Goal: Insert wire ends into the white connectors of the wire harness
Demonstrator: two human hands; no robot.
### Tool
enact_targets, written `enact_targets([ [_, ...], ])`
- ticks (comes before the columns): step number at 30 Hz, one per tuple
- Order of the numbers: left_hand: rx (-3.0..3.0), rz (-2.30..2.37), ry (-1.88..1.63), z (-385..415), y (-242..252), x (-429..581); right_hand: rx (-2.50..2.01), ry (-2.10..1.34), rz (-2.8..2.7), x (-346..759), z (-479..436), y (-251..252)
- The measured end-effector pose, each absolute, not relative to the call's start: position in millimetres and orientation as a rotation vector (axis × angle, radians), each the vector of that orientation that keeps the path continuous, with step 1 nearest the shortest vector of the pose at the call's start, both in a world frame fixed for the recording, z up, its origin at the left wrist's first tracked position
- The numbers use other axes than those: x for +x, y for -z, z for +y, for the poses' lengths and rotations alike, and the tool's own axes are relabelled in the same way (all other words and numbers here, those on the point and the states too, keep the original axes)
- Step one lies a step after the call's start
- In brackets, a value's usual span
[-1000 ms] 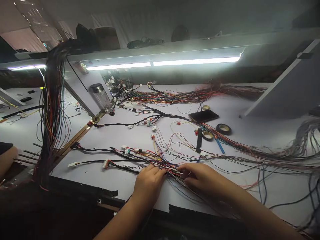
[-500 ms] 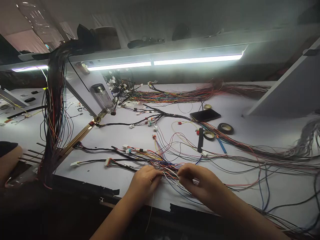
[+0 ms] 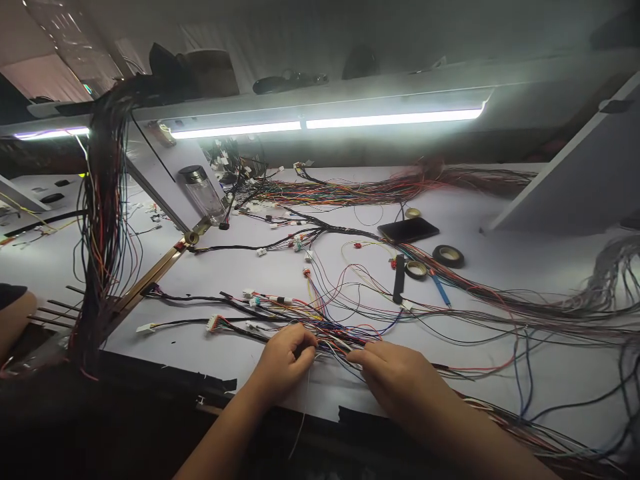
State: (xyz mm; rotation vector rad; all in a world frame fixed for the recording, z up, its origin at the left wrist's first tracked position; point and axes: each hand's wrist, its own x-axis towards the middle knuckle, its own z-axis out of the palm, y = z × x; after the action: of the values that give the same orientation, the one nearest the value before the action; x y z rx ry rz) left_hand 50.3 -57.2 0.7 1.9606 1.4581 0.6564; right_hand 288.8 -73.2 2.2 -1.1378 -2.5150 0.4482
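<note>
Working at the near edge of the table (image 3: 280, 280), the left hand (image 3: 285, 357) and the right hand (image 3: 395, 377) meet over the loose wires (image 3: 334, 341). These are a tangle of red, blue, black and white strands lying just inside the table's front rim, between the two hands. Judged from how things lie, the harness is partly made up. To the left, several black-wrapped branches (image 3: 200, 300) already run out across the table and end in fitted plugs, among them a white connector (image 3: 214, 323). The strands at the hands and the long sweep trailing off to the right are bare, unbound and crossing one another, so the greater share looks undone. A black tape roll (image 3: 447, 255) lies well apart from the hands, farther back near a dark phone (image 3: 407, 230). The left grip is closed: its fingers curl into a loose fist around a few of the strands, and one thin pale wire hangs from it over the table's edge. The right grip is nearly closed, fingers bunched with their tips on the strands just beside the left hand. Its thumb is hidden beneath, so I cannot tell whether it pinches a wire or only presses on the tangle. At far left, another person's arm (image 3: 13, 317) rests well apart.
</note>
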Motion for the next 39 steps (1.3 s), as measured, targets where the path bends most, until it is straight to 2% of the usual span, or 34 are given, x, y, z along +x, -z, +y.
enact_targets([
  [4,1.969,1.390,-0.694,-59.4,1.8,49.2,-1.124,-0.421,-2.546,280.0,-75.9,-1.3],
  [12,2.062,1.425,-0.748,-61.0,20.0,52.6,-1.167,-0.894,-2.212,290.8,-84.3,-5.4],
  [20,2.074,1.483,-0.738,-65.5,20.1,54.7,-1.175,-1.044,-2.086,294.6,-89.3,-1.6],
  [26,2.032,1.392,-0.709,-60.9,17.7,51.8,-1.100,-1.059,-2.113,294.4,-86.8,-1.9],
  [33,1.948,1.344,-0.671,-59.0,10.5,41.6,-1.255,-1.041,-2.152,298.8,-80.8,-3.6],
  [39,1.873,1.405,-0.871,-61.3,19.8,44.8,-1.236,-0.912,-2.342,292.0,-78.3,4.9],
])
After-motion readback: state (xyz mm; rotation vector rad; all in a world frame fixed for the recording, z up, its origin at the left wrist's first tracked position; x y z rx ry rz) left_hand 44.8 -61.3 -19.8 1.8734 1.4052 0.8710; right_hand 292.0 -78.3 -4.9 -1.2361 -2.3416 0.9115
